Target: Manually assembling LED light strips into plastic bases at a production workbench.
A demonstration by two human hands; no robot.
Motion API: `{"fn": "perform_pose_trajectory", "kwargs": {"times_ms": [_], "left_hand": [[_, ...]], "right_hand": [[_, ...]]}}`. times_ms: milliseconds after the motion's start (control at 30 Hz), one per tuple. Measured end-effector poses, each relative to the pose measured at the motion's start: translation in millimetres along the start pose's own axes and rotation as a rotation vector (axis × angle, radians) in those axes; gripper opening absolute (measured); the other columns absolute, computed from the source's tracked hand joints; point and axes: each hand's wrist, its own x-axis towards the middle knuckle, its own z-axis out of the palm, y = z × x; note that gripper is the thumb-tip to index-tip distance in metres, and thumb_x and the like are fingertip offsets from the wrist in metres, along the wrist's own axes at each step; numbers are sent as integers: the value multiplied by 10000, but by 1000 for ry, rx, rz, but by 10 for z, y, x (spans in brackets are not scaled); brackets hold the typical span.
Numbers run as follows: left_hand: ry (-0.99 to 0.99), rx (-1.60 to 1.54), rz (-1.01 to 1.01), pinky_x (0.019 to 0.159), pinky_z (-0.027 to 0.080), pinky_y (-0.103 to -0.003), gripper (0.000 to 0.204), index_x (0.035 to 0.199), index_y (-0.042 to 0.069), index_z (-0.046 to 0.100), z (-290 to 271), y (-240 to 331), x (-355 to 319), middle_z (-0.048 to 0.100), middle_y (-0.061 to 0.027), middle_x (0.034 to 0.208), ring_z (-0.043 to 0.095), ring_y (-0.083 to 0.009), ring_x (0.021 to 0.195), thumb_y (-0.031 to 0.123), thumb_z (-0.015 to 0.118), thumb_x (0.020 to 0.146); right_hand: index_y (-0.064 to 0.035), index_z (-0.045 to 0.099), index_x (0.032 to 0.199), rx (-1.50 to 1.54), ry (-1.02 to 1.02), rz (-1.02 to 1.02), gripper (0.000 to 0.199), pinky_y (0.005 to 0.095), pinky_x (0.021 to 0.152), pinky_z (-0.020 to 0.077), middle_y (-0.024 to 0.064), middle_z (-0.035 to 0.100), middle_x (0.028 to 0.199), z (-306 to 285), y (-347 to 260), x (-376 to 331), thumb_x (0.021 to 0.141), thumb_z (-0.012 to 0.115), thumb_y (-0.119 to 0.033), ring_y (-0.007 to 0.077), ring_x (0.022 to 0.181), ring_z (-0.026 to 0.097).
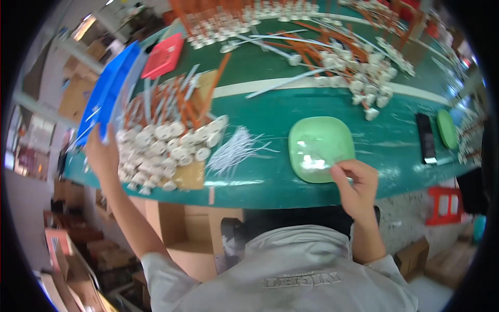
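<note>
My left hand (102, 151) reaches to the near end of a long blue tray (106, 86) at the left. Its fingers are blurred, and I cannot tell whether they grip the tray or something in it. My right hand (358, 186) is over the near right edge of a light green square plate (317, 140), thumb and forefinger pinched together; anything between them is too small to make out. A loose bundle of thin white strips (236, 151) lies left of the plate. Beside my left hand are piled many white round-ended parts (161, 145) with orange and grey leads.
A red tray (162, 56) lies beyond the pile. More white parts with leads (358, 73) spread across the far right of the green table (270, 184). A black strap-like object (426, 138) and another green plate (446, 129) lie at right. Below stands an open carton (189, 229).
</note>
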Motion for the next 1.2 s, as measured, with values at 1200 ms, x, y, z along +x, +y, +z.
{"fn": "perform_pose_trajectory", "kwargs": {"times_ms": [1200], "left_hand": [[-453, -1877, -132, 789, 452, -287, 51, 881, -39, 622, -734, 3080, -1787, 669, -166, 1001, 592, -193, 891, -49, 623, 830]], "right_hand": [[-148, 739, 967, -969, 231, -156, 171, 376, 697, 526, 92, 697, 809, -1117, 936, 2111, 816, 677, -199, 310, 784, 675]]}}
